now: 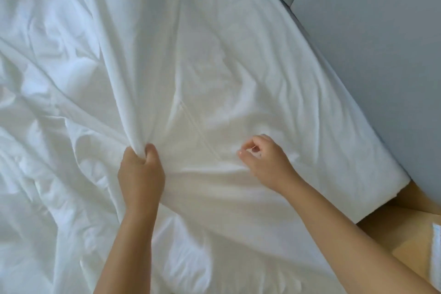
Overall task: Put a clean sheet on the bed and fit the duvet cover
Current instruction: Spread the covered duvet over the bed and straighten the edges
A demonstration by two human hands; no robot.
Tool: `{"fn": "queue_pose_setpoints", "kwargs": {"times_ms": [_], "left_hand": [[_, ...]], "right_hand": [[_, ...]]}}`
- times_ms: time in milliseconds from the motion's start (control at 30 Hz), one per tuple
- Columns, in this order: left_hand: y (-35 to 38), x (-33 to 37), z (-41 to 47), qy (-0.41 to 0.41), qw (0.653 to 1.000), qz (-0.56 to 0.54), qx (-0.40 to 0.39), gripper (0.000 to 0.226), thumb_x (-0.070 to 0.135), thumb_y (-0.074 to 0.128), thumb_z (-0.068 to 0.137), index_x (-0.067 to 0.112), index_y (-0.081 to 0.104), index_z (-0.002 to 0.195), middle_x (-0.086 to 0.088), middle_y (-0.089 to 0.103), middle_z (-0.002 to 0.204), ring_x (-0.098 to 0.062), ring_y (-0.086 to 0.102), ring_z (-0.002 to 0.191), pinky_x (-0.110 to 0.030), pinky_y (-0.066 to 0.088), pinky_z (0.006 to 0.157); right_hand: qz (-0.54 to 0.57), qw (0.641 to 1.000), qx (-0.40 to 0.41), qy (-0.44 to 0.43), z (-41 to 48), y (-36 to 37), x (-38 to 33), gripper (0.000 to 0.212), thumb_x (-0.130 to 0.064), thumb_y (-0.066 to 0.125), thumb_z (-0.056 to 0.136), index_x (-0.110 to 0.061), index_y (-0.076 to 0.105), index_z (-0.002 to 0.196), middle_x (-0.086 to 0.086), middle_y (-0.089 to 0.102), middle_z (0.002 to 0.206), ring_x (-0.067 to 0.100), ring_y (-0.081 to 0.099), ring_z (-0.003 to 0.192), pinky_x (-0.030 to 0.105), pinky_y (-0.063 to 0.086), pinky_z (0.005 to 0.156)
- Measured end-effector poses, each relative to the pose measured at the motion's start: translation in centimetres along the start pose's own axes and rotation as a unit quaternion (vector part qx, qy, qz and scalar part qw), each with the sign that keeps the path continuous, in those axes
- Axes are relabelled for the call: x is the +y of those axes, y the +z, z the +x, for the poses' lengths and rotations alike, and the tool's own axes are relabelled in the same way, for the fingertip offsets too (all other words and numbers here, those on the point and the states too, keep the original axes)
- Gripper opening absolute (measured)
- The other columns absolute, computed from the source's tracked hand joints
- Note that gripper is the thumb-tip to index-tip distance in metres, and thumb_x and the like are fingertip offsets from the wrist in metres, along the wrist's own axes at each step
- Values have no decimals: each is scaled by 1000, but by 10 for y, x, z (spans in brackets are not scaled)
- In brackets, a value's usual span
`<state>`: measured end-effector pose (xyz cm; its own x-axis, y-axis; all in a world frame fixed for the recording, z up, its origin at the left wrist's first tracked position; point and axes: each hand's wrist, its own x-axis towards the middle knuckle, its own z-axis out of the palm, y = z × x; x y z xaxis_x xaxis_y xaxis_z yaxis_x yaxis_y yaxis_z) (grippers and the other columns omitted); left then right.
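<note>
**While the Cloth Lies Loose, Two Grips Work the Bed**

As a white cloth [214, 55] lies rumpled across the bed [381, 181], a person's left grip [140, 172] is closed round a bunched ridge of it, thumb pressed over the gather. The right grip [267, 157], near it on the same stretch of fabric, has its fingers curled toward the thumb. Whether it pinches any cloth cannot be told. Nor is it clear if this is the sheet or the duvet cover, though three stitched lines [200, 131] between the two grips suggest a finished border.

The fabric looks light, thin and wholly limp. It will likely fold wherever it is lifted, carry no shape of its own and slide easily over what lies under it. A firm handful, as on the left, should hold. Hems and corners look the better places to take it, since a pull from the middle only drags up creases.

The gathered ridge runs from the left grip up and away toward the top left of the view. The stitched lines slant down to the right, roughly in line with the bed's edge. That edge runs beside a grey panel [381, 55] down to the wooden floor [417, 200], where a folded white item [435, 248] lies.
</note>
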<state>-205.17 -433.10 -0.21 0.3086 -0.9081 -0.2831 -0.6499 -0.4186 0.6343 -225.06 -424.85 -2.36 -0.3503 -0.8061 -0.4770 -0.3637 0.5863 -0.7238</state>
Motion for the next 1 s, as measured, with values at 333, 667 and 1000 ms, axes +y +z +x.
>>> {"fn": "queue_pose_setpoints", "kwargs": {"times_ms": [333,667,1000], "left_hand": [[107,51,-3,200,898,375,-112,56,46,51,90,6,41,128,-13,47,126,-33,45,117,-40,35,93],[154,32,30,-145,939,192,-246,32,16,46,95,-7,62,111,-24,66,111,-36,64,102,-40,54,86],[163,98,-13,-43,970,53,-232,15,18,46,85,14,53,72,3,58,65,-11,52,50,-26,38,52]], "right_hand": [[-184,982,5,49,75,-10,34,21,-29,48,93,-11,58,89,5,52,97,29,52,99,33,39,70],[-205,977,33,46,68,-23,79,23,-24,41,99,-8,57,104,5,55,104,25,51,99,28,31,67],[-45,989,142,-7,69,-59,83,31,-14,52,92,-11,39,65,-1,41,69,21,40,63,29,25,56]]}}
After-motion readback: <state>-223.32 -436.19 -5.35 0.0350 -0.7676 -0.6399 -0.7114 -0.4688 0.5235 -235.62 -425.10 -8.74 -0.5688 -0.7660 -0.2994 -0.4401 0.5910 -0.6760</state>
